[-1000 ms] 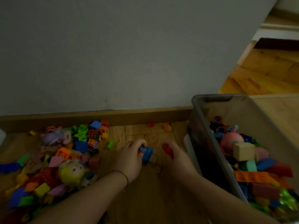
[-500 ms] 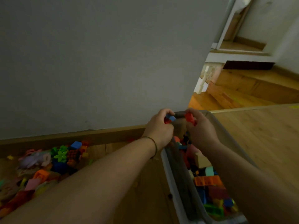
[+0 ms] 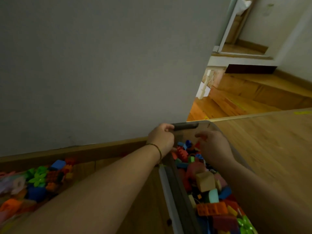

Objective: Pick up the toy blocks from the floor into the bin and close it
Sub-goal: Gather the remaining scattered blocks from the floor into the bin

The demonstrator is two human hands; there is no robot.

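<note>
Head view. Both hands are held over the far end of the grey bin (image 3: 177, 193), which stands uncovered on the wooden floor (image 3: 270, 149) beside the wall (image 3: 101, 65). The left hand (image 3: 161, 137) is seen at the bin's far left corner, fingers curled toward the thumb, fingertips at the end of the dark handle (image 3: 185, 127); whether anything is pinched cannot be told. The right hand (image 3: 214, 146) is held palm down above the contents, fingers loosely bent; its underside is hidden, so a grip cannot be judged. The bin is heaped with toy blocks (image 3: 211, 208), a wooden cube (image 3: 205, 181) among them. A pile of loose blocks (image 3: 42, 181) lies on the floor to the left, near the baseboard (image 3: 84, 151).
</note>
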